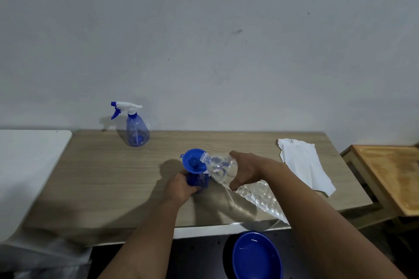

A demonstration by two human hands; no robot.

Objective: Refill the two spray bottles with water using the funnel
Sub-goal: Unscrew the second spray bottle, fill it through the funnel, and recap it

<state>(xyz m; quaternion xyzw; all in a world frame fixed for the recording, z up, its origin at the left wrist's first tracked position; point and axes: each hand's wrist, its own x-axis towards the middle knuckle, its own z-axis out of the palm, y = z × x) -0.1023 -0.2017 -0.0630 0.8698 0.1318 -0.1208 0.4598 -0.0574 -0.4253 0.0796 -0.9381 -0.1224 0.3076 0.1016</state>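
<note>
At the near edge, below the tabletop, a blue basin (257,256) sits low with a little water glinting inside. Both forearms reach up from the bottom of the view over the wooden table (113,176).

Left hand (180,188): fingers wrapped closed around the body of a blue spray bottle (197,180), which stands upright near the table's centre with its trigger head off. Much of the bottle is hidden by the hand.

A blue funnel (192,161) sits in that bottle's neck, bowl open upward.

Right hand (247,171): clamped around the shoulder of a clear water bottle (226,171), thumb on the near side, fingers over the top. The bottle is tipped well over, base toward the person, mouth resting at the funnel's right rim. Water shows inside the neck; whether a stream is falling cannot be told.

Right of the hands, white paper sheets (303,165) lie flat, apart from the bottles.

Farther back and left, the second spray bottle (136,129) stands upright near the table's rear edge, white-and-blue trigger head on, nozzle pointing left. Well apart from the funnel.

Behind it, a plain grey wall (204,41). A white surface (29,158) adjoins the table at left; a wooden stool (390,174) stands at right.
</note>
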